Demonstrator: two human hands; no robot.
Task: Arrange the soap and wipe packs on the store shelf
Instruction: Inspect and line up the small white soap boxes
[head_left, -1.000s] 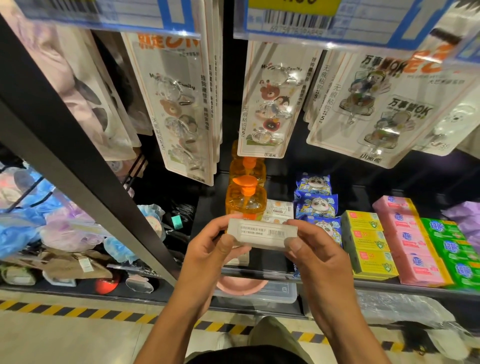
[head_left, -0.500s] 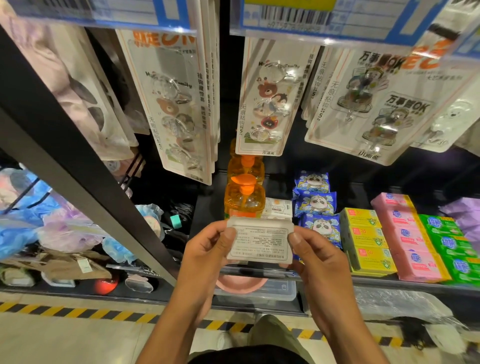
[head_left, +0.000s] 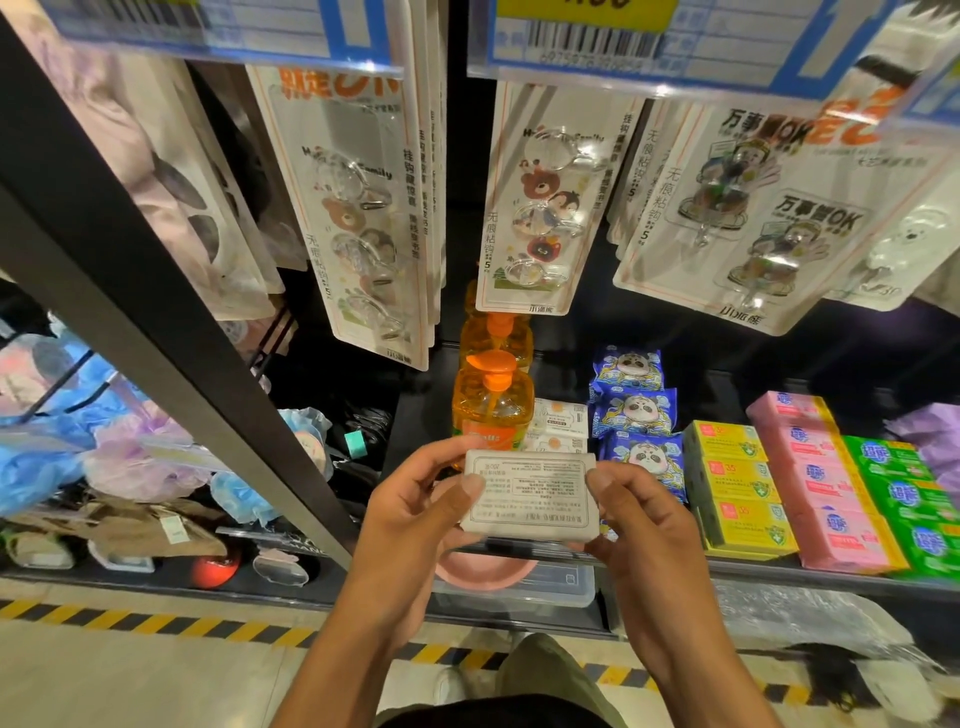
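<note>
A white soap pack (head_left: 535, 493) with printed text facing me is held in front of the shelf edge (head_left: 753, 569). My left hand (head_left: 415, 514) grips its left end and my right hand (head_left: 639, 525) grips its right end, thumbs on the printed face. Behind it on the shelf stand orange pump bottles (head_left: 493, 400), two more white soap packs (head_left: 558, 423), a row of blue panda wipe packs (head_left: 636, 410), then rows of yellow soap boxes (head_left: 737, 478), pink soap boxes (head_left: 826, 488) and green soap boxes (head_left: 904, 493).
Hook packs on cards (head_left: 540, 208) hang just above the shelf. A black upright post (head_left: 156, 322) slants on the left, with bath sponges (head_left: 78, 431) beyond it. A pink bowl (head_left: 483, 571) and clear box (head_left: 545, 587) sit below. Hazard-striped floor lies beneath.
The white soap pack has been turned in both hands from its narrow barcode side to its broad printed face, and it sits a little lower.
</note>
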